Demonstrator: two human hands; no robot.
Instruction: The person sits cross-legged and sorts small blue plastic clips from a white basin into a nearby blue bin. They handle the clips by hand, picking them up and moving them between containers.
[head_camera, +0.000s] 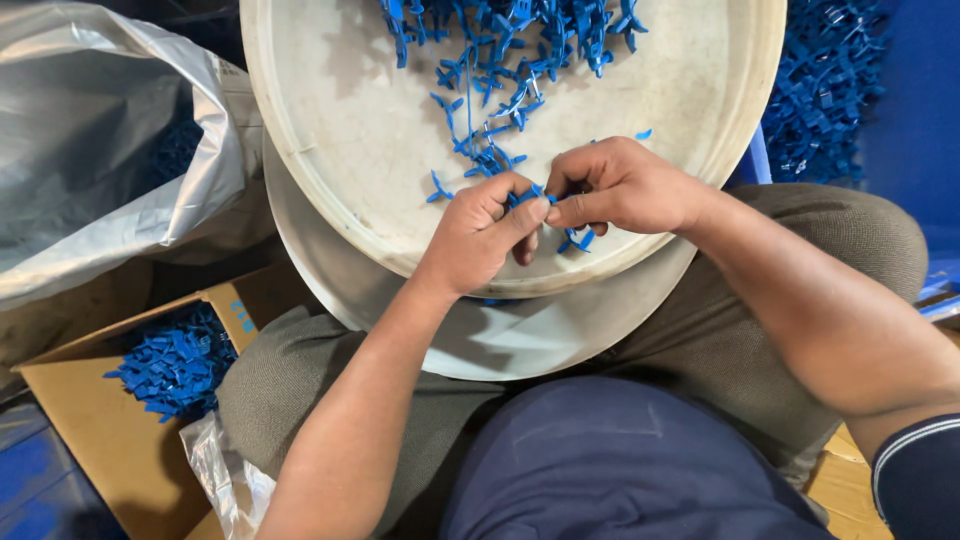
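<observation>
Two hands, left (480, 235) and right (620, 190), pinch one small blue clip (535, 195) between them over a white tray (330, 130) of clips.

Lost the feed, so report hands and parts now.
Left hand and right hand pinch one small blue plastic piece. Over round white tray on lap. Loose blue pieces heaped beyond; nothing blocking.

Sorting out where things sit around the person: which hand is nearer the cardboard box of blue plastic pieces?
Left. The left hand is over the tray's near rim, up and right of the cardboard box. The right hand sits farther right, beyond the left.
</observation>
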